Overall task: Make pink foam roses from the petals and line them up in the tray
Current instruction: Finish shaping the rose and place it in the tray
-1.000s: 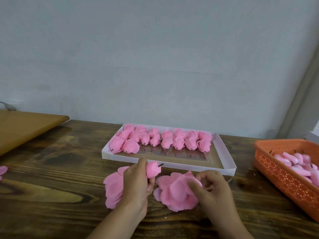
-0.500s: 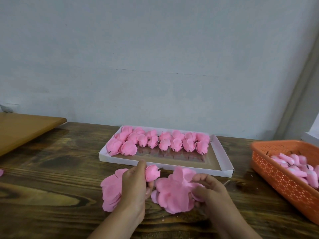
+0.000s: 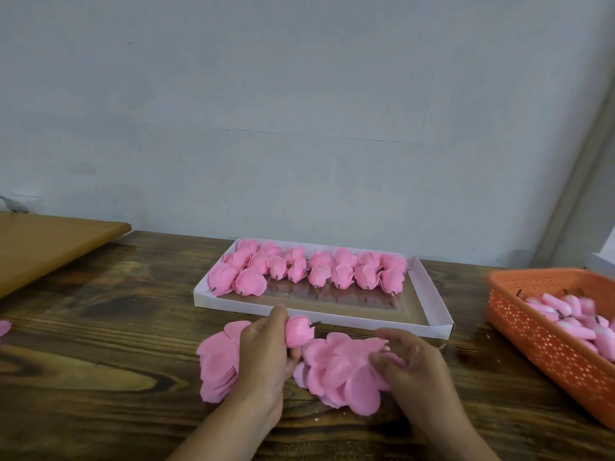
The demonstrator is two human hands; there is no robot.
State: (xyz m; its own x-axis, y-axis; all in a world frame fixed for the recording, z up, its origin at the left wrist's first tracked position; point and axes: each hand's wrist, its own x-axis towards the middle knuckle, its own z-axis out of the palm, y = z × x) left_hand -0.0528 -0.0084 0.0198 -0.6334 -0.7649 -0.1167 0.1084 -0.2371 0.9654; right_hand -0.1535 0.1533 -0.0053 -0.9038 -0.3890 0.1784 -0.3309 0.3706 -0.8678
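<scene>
A pink bud is gripped by the left hand; petals at 3 o'clock are pinched by the right hand.

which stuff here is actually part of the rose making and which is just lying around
In the job:
left hand holding a rose bud
right hand picking at the petal pile
second petal stack
white tray with finished roses
orange basket of buds

Lying about:
light wooden board
stray petal at the left edge
</scene>
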